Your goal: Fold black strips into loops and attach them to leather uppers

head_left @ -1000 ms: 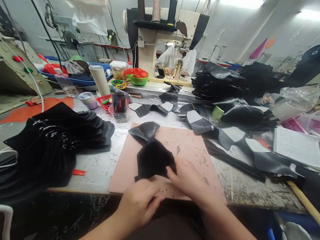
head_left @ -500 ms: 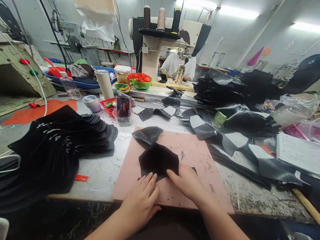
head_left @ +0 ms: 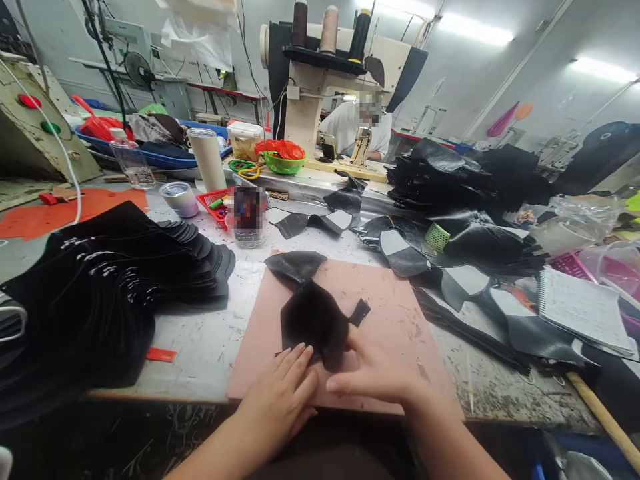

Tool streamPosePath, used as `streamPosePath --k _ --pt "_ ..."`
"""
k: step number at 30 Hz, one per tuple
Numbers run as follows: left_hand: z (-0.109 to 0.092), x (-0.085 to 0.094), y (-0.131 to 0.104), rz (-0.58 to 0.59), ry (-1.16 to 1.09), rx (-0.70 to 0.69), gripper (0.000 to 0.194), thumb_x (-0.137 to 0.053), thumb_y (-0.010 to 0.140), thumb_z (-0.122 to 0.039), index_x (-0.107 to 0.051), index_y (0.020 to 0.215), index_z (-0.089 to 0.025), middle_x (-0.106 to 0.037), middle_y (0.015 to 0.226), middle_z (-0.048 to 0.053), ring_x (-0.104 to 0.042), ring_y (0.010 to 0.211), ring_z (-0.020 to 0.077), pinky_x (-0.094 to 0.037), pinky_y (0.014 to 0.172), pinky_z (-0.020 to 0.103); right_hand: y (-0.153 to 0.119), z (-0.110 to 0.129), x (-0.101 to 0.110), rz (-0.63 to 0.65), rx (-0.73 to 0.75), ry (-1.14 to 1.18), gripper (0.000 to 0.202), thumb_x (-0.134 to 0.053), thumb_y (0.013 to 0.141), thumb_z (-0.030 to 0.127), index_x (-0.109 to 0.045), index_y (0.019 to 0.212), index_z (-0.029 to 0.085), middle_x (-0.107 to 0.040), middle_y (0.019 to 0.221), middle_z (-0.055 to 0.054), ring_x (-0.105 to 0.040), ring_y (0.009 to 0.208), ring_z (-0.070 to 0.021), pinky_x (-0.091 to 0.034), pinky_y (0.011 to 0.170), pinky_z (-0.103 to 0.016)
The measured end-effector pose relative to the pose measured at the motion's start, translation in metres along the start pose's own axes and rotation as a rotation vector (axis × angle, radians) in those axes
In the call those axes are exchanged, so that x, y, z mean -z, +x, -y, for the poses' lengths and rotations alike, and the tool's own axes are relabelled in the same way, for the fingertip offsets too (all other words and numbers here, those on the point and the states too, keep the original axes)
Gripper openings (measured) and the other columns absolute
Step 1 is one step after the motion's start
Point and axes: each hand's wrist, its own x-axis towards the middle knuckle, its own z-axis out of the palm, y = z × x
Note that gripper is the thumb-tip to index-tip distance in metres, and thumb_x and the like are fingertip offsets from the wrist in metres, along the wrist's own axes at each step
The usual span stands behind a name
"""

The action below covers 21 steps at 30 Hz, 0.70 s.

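A black piece of leather or fabric (head_left: 313, 317) lies on the pink board (head_left: 390, 333) in front of me. My left hand (head_left: 285, 390) rests on its lower left edge with fingers stretched out flat. At its right edge is my right hand (head_left: 375, 370), thumb spread away from the fingers; the fingertips are partly hidden behind the piece, whose right side curls up. A short black strip (head_left: 360, 312) sticks out just beyond the right fingers. Touching the top of the piece, another black shiny piece (head_left: 295, 265) lies at the board's far edge.
A tall stack of black cut pieces (head_left: 115, 287) fills the left. Black and white pieces (head_left: 465, 287) trail along the right beside a notebook (head_left: 583, 310). Behind stand cups, a red basket (head_left: 215, 205) and a sewing machine (head_left: 305, 93); a person (head_left: 340, 127) sits beyond it.
My right hand has opened its thumb away from the piece and turned inward. The piece's right side has curled and shifted left, and more of the black strip shows. My left hand stays put.
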Motion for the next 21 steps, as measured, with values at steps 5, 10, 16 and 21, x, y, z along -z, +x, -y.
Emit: streamPosePath --k 5,10,16,21 --pt "0.004 -0.003 -0.005 -0.138 -0.027 0.092 0.030 -0.062 0.070 -0.028 -0.061 0.096 -0.014 -0.059 0.118 0.016 -0.053 0.111 0.0321 -0.048 0.089 0.044 0.003 -0.013 -0.017 -0.035 0.010 -0.304 0.053 -0.075 0.060 0.035 -0.055 0.106 0.019 -0.059 0.099 -0.007 -0.054 0.090 -0.0234 -0.047 0.078 -0.037" --pt "0.002 0.001 -0.003 -0.025 -0.064 0.091 0.039 -0.066 0.066 -0.029 -0.060 0.100 -0.010 -0.059 0.118 0.018 -0.056 0.107 0.0334 -0.048 0.088 0.045 0.003 -0.020 -0.023 -0.192 0.148 -0.558 0.064 -0.071 0.062 0.048 -0.051 0.114 0.016 -0.057 0.104 -0.011 -0.051 0.097 -0.0280 -0.043 0.084 -0.044" --pt "0.008 0.001 -0.007 -0.031 -0.157 0.115 0.038 -0.066 0.066 -0.022 -0.058 0.102 -0.012 -0.060 0.118 0.014 -0.054 0.109 0.0304 -0.046 0.092 0.045 -0.002 -0.013 -0.027 -0.240 0.157 -0.537 0.052 -0.066 0.068 0.043 -0.053 0.114 0.021 -0.062 0.098 -0.006 -0.057 0.090 -0.0238 -0.048 0.081 -0.037" --pt "0.012 -0.004 -0.010 -0.062 -0.197 0.111 0.031 -0.061 0.072 -0.029 -0.059 0.099 -0.014 -0.060 0.117 0.012 -0.052 0.112 0.0287 -0.044 0.094 0.044 -0.003 -0.016 -0.043 -0.477 0.138 -0.684 0.038 -0.052 0.076 0.028 -0.055 0.111 0.015 -0.058 0.103 -0.013 -0.053 0.099 -0.0294 -0.045 0.086 -0.045"
